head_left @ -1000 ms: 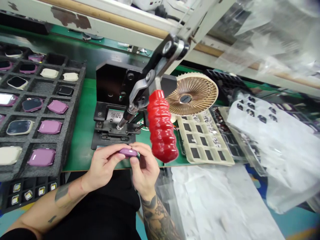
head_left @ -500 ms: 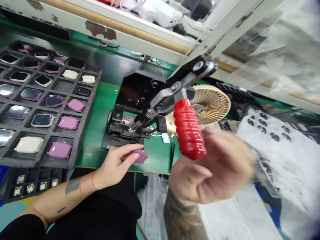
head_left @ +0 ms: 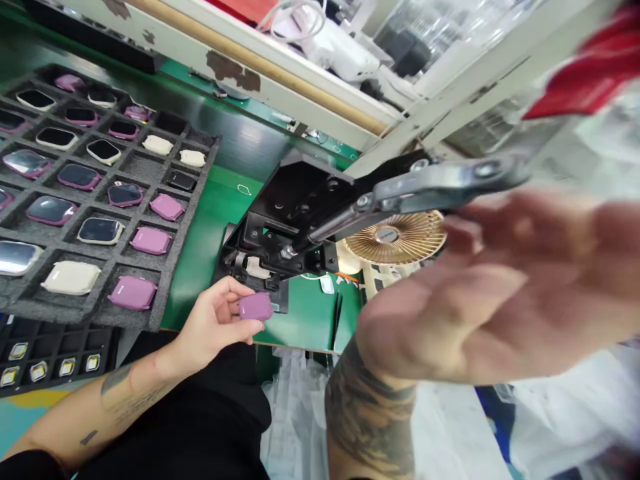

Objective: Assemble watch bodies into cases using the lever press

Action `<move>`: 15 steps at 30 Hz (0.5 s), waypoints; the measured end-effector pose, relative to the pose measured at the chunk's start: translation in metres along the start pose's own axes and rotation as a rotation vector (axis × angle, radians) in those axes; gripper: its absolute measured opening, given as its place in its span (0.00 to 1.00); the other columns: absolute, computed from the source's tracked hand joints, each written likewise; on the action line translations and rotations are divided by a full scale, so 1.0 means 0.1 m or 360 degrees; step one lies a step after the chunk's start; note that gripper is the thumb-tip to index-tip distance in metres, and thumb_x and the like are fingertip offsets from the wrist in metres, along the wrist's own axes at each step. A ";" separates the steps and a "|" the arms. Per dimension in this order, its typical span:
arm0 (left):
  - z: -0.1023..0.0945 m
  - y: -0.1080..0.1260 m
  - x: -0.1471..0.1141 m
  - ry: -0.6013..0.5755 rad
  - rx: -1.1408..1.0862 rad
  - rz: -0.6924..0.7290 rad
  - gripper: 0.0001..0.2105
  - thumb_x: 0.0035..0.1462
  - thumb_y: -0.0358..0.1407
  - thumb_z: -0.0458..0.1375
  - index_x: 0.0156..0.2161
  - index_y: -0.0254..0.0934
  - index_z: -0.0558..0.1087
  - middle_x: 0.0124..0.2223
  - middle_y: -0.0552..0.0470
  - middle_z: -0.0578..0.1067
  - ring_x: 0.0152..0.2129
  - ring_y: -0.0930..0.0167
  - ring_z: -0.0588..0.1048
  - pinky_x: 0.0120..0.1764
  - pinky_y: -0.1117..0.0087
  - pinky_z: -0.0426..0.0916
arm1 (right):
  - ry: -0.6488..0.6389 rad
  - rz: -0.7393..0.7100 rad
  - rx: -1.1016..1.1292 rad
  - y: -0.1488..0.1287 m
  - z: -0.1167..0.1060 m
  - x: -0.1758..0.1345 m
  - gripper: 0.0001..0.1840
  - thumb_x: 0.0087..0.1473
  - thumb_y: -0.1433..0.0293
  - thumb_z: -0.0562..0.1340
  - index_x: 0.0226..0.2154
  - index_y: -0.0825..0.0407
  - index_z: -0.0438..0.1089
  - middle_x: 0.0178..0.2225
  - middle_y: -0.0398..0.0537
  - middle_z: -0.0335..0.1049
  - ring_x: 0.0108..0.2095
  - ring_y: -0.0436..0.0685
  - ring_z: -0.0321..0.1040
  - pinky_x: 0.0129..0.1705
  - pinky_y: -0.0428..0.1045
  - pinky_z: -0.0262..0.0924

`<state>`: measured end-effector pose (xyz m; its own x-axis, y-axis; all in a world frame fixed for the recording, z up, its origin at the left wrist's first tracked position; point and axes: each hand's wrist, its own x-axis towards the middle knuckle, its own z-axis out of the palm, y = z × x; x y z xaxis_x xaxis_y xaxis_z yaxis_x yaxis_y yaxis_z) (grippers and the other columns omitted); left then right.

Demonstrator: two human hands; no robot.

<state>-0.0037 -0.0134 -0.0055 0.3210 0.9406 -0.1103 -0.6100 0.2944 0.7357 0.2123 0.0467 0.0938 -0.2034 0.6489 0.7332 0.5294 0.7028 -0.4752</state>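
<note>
My left hand [head_left: 213,320] is closed on a purple smartwatch case [head_left: 256,307], pinched between thumb and fingers just in front of a black toggle press [head_left: 295,200]. In the press, under its plunger, lies a pale watch case [head_left: 257,267], partly covered by the clamp parts. The press's metal lever [head_left: 440,188] is swung up to the right, with its blurred red handle [head_left: 595,67] at the top right corner. Below the lever my right hand [head_left: 480,300] is open, its fingers loosely stretched and smeared by motion, with nothing seen in it.
A grey foam tray [head_left: 167,293] on the left holds several purple, cream and black watches and cases. A darker tray [head_left: 55,337] with small square parts sits below it. Behind the press stands a round fan [head_left: 395,239]. Black tweezers [head_left: 337,320] lie on the green mat [head_left: 305,327].
The red-handled lever has swung up and right, and the press has risen off a pale case. My right hand has moved right. The purple case has turned in my left hand, which moved slightly left.
</note>
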 end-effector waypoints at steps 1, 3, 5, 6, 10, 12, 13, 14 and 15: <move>-0.01 0.01 -0.02 -0.0005 0.0042 0.0032 0.19 0.56 0.35 0.80 0.46 0.36 0.77 0.39 0.50 0.85 0.32 0.69 0.84 0.29 0.75 0.79 | 0.0358 -0.0036 -0.0083 -0.09 0.04 -0.13 0.29 0.80 0.66 0.44 0.61 0.51 0.78 0.51 0.54 0.76 0.62 0.68 0.79 0.51 0.61 0.78; -0.04 0.01 -0.09 -0.0020 0.0226 0.0149 0.16 0.59 0.33 0.78 0.49 0.37 0.78 0.41 0.50 0.86 0.35 0.70 0.86 0.36 0.75 0.81 | 0.0725 -0.0016 -0.0199 -0.21 0.14 -0.45 0.17 0.73 0.74 0.59 0.55 0.48 0.80 0.43 0.48 0.80 0.46 0.62 0.83 0.47 0.59 0.79; -0.08 -0.01 -0.18 -0.0037 0.0498 0.0282 0.16 0.61 0.29 0.76 0.52 0.40 0.80 0.44 0.51 0.86 0.39 0.71 0.87 0.43 0.76 0.82 | 0.0324 0.0212 -0.0284 -0.23 0.25 -0.76 0.20 0.70 0.78 0.62 0.57 0.46 0.79 0.45 0.48 0.82 0.46 0.61 0.82 0.50 0.59 0.81; -0.10 -0.02 -0.23 -0.0038 0.0642 0.0354 0.18 0.61 0.28 0.75 0.54 0.42 0.80 0.47 0.51 0.87 0.41 0.71 0.87 0.46 0.75 0.82 | 0.0040 0.0283 -0.0325 -0.21 0.32 -0.88 0.22 0.71 0.78 0.61 0.61 0.46 0.77 0.51 0.51 0.82 0.51 0.63 0.82 0.54 0.61 0.81; -0.13 -0.02 -0.37 -0.0071 0.1159 0.0680 0.27 0.64 0.26 0.72 0.66 0.47 0.76 0.57 0.49 0.85 0.49 0.68 0.87 0.54 0.73 0.82 | -0.0618 0.0225 -0.0546 -0.01 0.61 -1.01 0.28 0.73 0.77 0.56 0.71 0.53 0.67 0.66 0.64 0.73 0.68 0.70 0.71 0.68 0.67 0.73; -0.11 0.02 -0.42 -0.0096 0.1397 0.0874 0.27 0.66 0.26 0.70 0.67 0.44 0.76 0.59 0.46 0.84 0.54 0.66 0.85 0.59 0.70 0.81 | -0.0705 0.0255 -0.0583 0.09 0.75 -0.91 0.24 0.73 0.78 0.55 0.66 0.55 0.71 0.60 0.64 0.76 0.63 0.72 0.74 0.65 0.68 0.74; -0.11 0.04 -0.44 -0.0086 0.1515 0.0968 0.25 0.67 0.26 0.69 0.67 0.42 0.76 0.59 0.44 0.82 0.55 0.65 0.83 0.60 0.68 0.80 | -0.0700 0.0283 -0.0578 0.13 0.80 -0.86 0.23 0.72 0.79 0.54 0.63 0.55 0.74 0.57 0.64 0.78 0.59 0.71 0.76 0.63 0.68 0.75; -0.11 0.07 -0.45 -0.0049 0.1631 0.1059 0.25 0.67 0.26 0.68 0.67 0.40 0.76 0.59 0.43 0.81 0.56 0.64 0.82 0.60 0.67 0.79 | -0.0677 0.0303 -0.0571 0.15 0.83 -0.82 0.21 0.72 0.79 0.54 0.59 0.55 0.76 0.54 0.63 0.79 0.57 0.71 0.76 0.62 0.67 0.76; -0.11 0.10 -0.46 0.0007 0.1757 0.1136 0.25 0.68 0.25 0.68 0.67 0.38 0.76 0.58 0.41 0.79 0.56 0.63 0.81 0.60 0.66 0.79 | -0.0646 0.0324 -0.0555 0.15 0.84 -0.80 0.21 0.72 0.79 0.54 0.58 0.54 0.77 0.54 0.63 0.79 0.56 0.70 0.77 0.62 0.66 0.76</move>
<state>-0.0321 -0.0518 -0.0007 0.1730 0.8320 0.5271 0.2669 -0.5547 0.7881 0.1673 0.0296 -0.0130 -0.3323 0.8695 0.3654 0.8174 0.4588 -0.3483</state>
